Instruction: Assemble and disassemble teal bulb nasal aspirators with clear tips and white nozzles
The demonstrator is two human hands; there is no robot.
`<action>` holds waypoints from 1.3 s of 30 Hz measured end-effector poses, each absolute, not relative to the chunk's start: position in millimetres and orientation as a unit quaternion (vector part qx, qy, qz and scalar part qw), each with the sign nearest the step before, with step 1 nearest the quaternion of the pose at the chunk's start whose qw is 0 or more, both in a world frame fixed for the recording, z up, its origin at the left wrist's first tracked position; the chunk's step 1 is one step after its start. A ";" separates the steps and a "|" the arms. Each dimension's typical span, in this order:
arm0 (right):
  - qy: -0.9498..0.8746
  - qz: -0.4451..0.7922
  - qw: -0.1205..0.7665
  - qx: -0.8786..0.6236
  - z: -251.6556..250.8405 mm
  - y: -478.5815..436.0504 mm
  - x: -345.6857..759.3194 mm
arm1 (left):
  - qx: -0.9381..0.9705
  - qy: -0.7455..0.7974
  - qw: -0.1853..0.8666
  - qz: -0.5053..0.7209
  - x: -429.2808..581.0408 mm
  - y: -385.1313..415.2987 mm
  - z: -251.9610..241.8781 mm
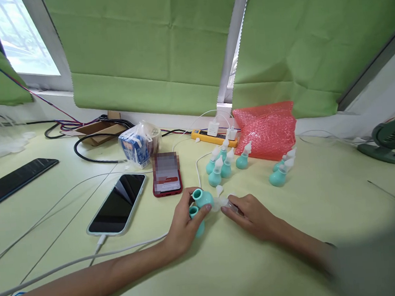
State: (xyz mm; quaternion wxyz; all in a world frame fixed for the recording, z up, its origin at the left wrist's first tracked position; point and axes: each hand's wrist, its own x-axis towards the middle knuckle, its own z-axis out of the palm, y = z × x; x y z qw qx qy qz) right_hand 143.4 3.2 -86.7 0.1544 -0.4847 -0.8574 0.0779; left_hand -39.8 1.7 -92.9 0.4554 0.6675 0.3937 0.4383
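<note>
My left hand [186,220] is closed around a teal rubber squeeze bulb [205,199], its round open mouth facing left. A second teal bulb [200,229] shows below it, partly hidden by my thumb and fingers. My right hand [250,215] pinches a translucent plastic nozzle [235,204] close to the right side of the upper bulb; whether they are joined I cannot tell. A small white tip [219,190] lies just behind my hands. Farther back stand several teal bulbs with translucent pointed nozzles [216,177], and a couple more [278,177] are to the right.
A red bubble-wrap pouch [267,130] and a yellow power strip [210,138] lie at the back. Left are a red-cased phone [167,187], a charging phone [119,205], a black phone [17,182], a wrapped tissue pack [135,146] and cables. A green fan [390,135] stands right.
</note>
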 end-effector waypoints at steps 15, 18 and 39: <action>-0.839 -0.021 0.313 -0.445 -102.8 -2.3 145.3 | 0.693 0.393 0.433 0.422 -39.0 8.1 -93.0; -0.849 -0.008 0.338 -0.405 -97.3 -10.0 140.5 | 0.722 0.364 0.427 0.405 -39.7 7.1 -95.1; -0.846 0.024 0.296 -0.443 -97.8 -18.5 113.3 | 0.726 0.198 0.503 0.426 -50.1 4.4 -91.4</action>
